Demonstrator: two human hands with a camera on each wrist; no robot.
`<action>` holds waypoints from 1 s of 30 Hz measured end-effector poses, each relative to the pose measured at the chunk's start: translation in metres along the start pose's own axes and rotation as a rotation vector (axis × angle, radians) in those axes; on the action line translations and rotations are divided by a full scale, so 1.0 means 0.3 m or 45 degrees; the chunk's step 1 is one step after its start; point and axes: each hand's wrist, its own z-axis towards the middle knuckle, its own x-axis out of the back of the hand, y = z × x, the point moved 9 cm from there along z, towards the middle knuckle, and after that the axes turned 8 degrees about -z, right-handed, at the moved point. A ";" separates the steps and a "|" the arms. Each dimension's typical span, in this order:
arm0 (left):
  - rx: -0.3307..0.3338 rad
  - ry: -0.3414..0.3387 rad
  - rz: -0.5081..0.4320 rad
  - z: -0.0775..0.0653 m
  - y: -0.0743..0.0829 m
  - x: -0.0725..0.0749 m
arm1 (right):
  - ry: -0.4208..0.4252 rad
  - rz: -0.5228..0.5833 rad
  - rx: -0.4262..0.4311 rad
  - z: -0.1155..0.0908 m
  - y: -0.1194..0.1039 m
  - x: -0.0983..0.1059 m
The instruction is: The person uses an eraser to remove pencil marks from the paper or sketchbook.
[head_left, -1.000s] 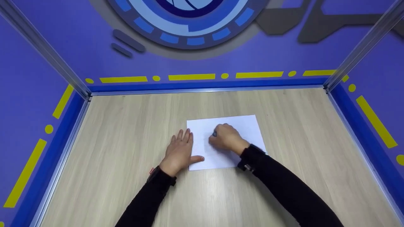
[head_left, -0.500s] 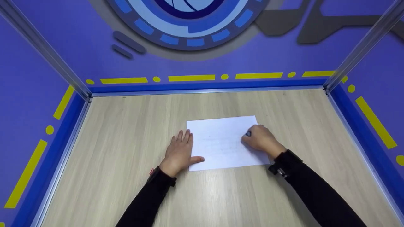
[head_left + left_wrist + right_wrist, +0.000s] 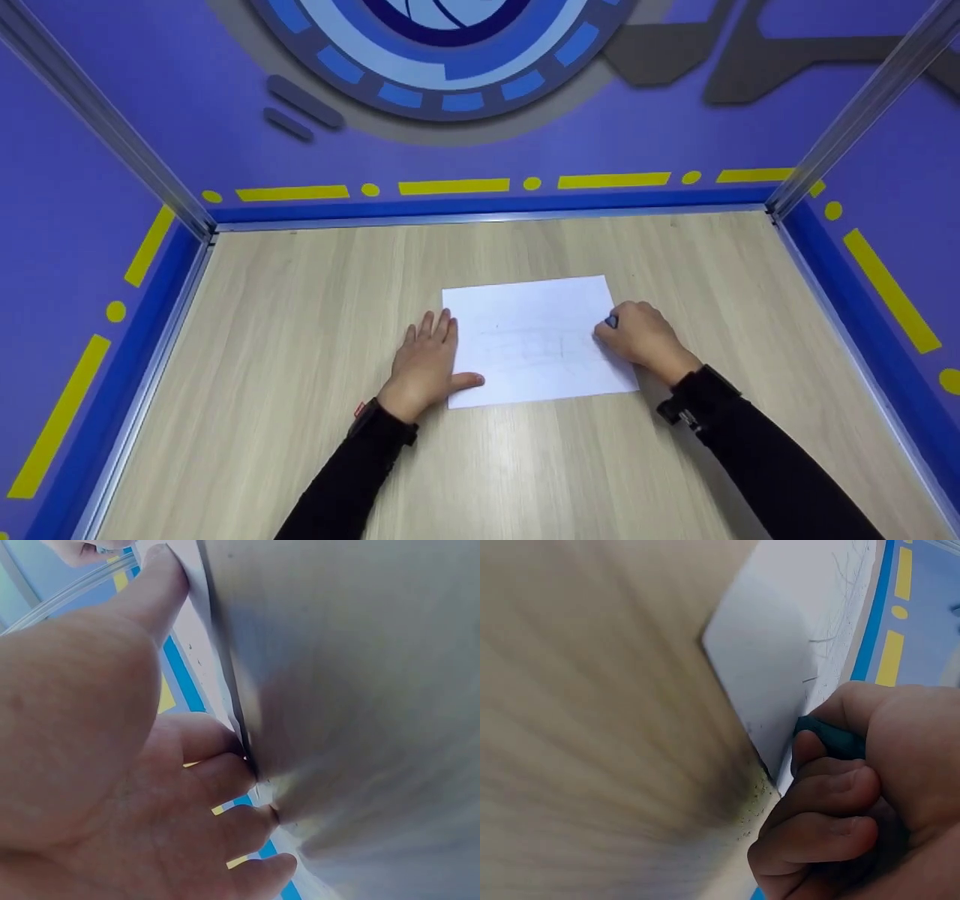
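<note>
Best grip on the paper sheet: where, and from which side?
Probably pinch the middle of the sheet's near edge, coming in low from the person's side. It's thin and lies flat on the table, so only edges offer a hold. The left hand rests on the left edge, the right hand covers part of the right; the near edge is free.

No text or number can be read.
</note>
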 end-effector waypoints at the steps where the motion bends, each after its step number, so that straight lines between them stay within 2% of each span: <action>1: 0.003 0.000 0.000 0.000 -0.001 -0.001 | -0.006 -0.008 -0.001 0.000 -0.004 -0.002; 5: 0.013 -0.001 0.010 0.001 -0.005 -0.004 | -0.055 -0.015 -0.009 0.005 -0.033 -0.007; 8: 0.012 0.002 0.024 0.001 -0.007 -0.002 | -0.066 0.029 0.000 0.016 -0.087 -0.011; 14: 0.023 -0.004 0.028 -0.005 -0.015 0.001 | -0.070 0.085 0.082 0.042 -0.272 -0.047; 21: 0.009 -0.005 0.031 -0.002 -0.008 -0.001 | -0.039 0.064 0.222 0.059 -0.466 -0.103; 24: 0.005 -0.009 0.037 0.004 -0.004 -0.005 | -0.051 0.075 0.244 0.058 -0.506 -0.125; 30: 0.024 -0.015 0.062 0.009 -0.005 -0.001 | -0.050 0.095 0.230 0.060 -0.540 -0.134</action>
